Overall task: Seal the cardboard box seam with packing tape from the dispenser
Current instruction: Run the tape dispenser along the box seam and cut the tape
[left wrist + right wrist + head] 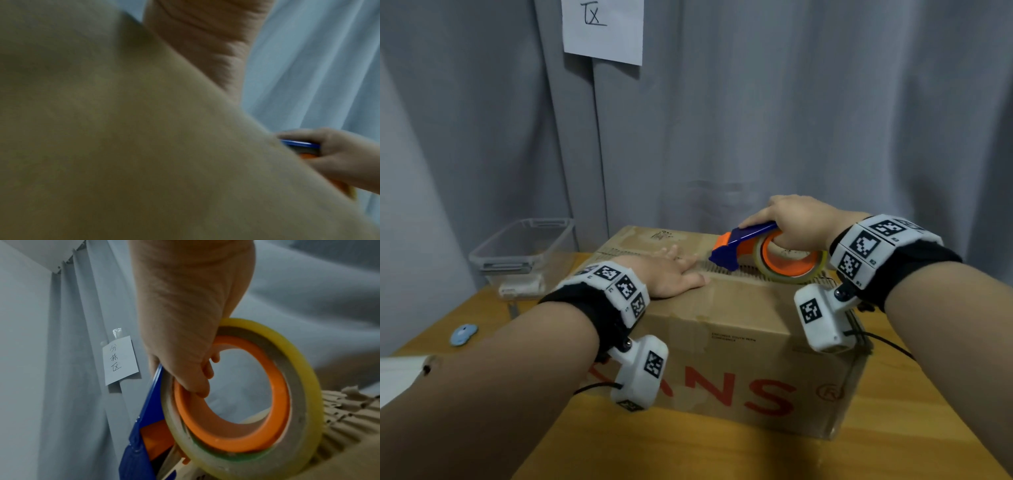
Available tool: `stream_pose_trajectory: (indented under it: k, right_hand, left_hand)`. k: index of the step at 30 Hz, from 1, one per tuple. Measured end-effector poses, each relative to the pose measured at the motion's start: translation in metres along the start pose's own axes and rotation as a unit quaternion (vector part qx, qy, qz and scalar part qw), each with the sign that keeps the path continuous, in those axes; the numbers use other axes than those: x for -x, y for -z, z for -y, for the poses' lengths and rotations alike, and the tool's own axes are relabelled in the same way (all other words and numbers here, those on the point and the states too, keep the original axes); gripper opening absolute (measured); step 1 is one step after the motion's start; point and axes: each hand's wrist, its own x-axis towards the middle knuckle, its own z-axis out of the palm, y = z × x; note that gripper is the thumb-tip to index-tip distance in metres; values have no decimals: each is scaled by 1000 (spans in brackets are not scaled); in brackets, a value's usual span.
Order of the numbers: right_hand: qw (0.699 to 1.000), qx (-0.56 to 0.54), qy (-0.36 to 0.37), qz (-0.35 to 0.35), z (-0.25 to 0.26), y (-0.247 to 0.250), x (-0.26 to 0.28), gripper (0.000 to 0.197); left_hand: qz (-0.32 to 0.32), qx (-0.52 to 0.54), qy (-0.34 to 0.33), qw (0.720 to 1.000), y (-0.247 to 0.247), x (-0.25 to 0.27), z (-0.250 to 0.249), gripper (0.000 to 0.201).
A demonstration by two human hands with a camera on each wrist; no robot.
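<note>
A brown cardboard box with red lettering lies on the wooden table, its top seam running left to right. My left hand lies flat on the box top over the seam, fingers straight. My right hand grips a blue and orange tape dispenser with a clear tape roll, its blue nose down on the seam just right of the left fingertips. In the right wrist view my fingers curl through the orange core of the tape roll. The left wrist view shows mostly blurred box side and the dispenser.
A clear plastic bin stands at the back left of the table. A small blue object lies near the left edge. Grey curtain hangs close behind the box, with a paper note pinned on it.
</note>
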Motion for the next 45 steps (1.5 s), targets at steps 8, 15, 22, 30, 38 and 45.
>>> stream_pose_trajectory:
  k: [8,15,22,30,38,45]
  right_hand:
    - [998,-51,-16,-28,-4,-7,-3,62]
    - [996,-62,-26,-59,0,-9,5,59]
    - [998,-43,-14,-42,2,-3,8,60]
    - [999,-24,-23,-9,-18,15,21,58]
    - [999,23,-49,3,-22,3,32,62]
    - [996,-29,-81,-37,-31,0,43,60]
  left_hand:
    - [-21,47,-42,998,-1,9,19,66]
    - [-16,17,82,996,-1,4,1,85]
    - [-29,50,-23,998,-8,-3,-27,83]
    - [-28,64,-11,998,-5,3,-23,83]
    - [2,17,0,1000,-6,2,-54,71]
    - [-57,71,59,994,-6,12,21,69]
